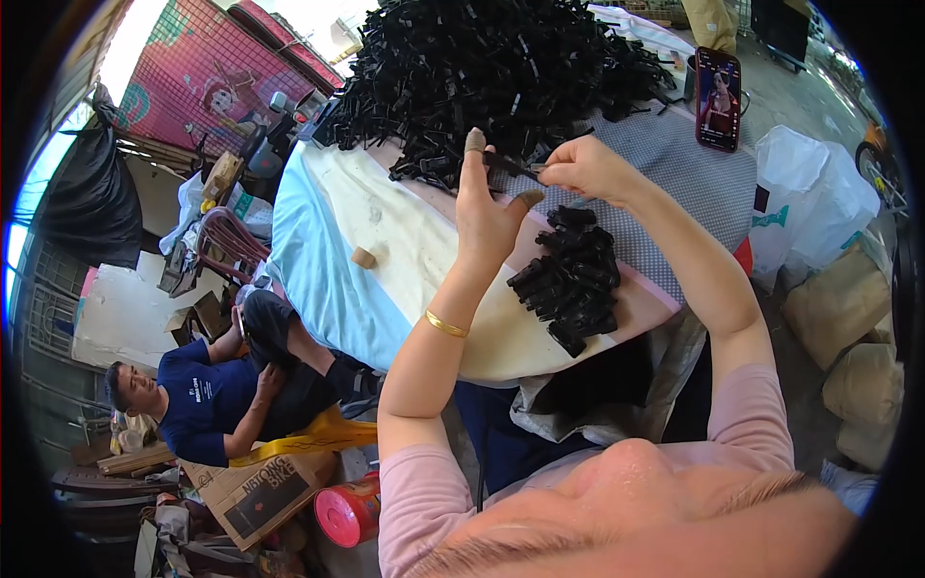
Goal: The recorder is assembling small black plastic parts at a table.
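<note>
One black strip-like part (514, 168) was pinched in the right hand (578, 170) above the cloth-covered desk (409, 222). Left hand (489, 220): thumb and index finger spread at the part's opposite end; grip could not be determined. A large heap of black parts (482, 77) lay beyond, a smaller pile (570, 275) nearer.

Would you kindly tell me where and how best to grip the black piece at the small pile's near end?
I'd pinch the black piece by its outer sides from the near side: it looks short and chunky, with cloth before it and the small pile behind.
</note>
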Available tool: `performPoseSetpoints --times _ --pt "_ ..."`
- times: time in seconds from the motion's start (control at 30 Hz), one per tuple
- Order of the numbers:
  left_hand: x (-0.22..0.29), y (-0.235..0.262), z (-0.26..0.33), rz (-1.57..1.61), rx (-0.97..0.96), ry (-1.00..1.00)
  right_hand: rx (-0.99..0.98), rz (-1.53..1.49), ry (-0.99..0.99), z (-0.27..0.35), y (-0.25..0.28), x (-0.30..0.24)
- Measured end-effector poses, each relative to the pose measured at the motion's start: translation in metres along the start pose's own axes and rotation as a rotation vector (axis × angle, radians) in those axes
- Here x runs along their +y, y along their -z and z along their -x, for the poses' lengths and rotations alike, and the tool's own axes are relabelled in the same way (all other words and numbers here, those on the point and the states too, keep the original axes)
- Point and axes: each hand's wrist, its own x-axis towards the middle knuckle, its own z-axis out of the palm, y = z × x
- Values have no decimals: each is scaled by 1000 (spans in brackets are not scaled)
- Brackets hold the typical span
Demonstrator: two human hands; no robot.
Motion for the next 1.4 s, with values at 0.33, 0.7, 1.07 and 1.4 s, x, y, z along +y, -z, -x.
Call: performPoseSetpoints --times 0.33,0.7,1.07,1.4 --pt "14 5 -1 396 -60 -126 -335 -384 21 12 7 -10" --pt "14 0 4 550 -107 23 -20 -30 361 16 -8 -11" --pt "17 2 5 418 -130 29 -138 -63 316 13 -2 -9" --pt "17 4 6 403 -119 57 -78 -21 349 17 -5 -12"
